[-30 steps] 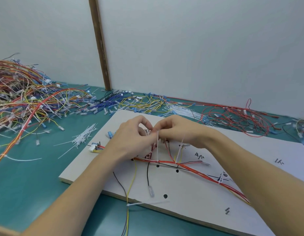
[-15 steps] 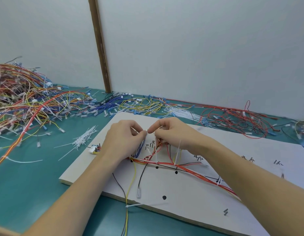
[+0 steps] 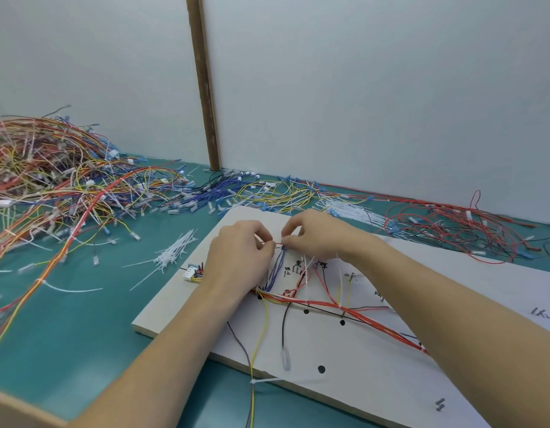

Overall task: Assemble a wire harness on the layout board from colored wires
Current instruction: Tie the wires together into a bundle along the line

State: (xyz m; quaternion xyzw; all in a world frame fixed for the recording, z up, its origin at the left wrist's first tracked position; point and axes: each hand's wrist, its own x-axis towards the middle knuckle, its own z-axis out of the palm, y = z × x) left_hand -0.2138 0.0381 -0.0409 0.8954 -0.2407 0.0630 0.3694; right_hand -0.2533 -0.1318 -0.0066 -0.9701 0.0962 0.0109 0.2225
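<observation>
Over the far left part of the layout board (image 3: 175, 307), both hands meet above a small bunch of blue wires (image 3: 277, 267) that rises from the main run of the harness. The left hand (image 3: 239, 254) has its fingers curled, thumb and forefinger pinched on something thin at the top of that bunch; the right hand (image 3: 317, 236) pinches the same spot from the other side, and a short red strand shows between the two sets of fingertips. What exactly is pinched is too small to tell; it looks like a tie or wire being worked round the blue bunch. The red wire trunk (image 3: 360, 313) lies along the board toward the lower right, with white cable ties (image 3: 340, 291) standing up from it, and the white connector (image 3: 192, 271) sits at the board's left edge. To do this step well, I judge the bunch should be kept gathered and straight while it is bound, without lifting the trunk off its marked path, and the binding drawn snug but not so hard as to kink the thin wires. Spare ties (image 3: 175, 251) lie close by on the tabletop (image 3: 82, 319).
</observation>
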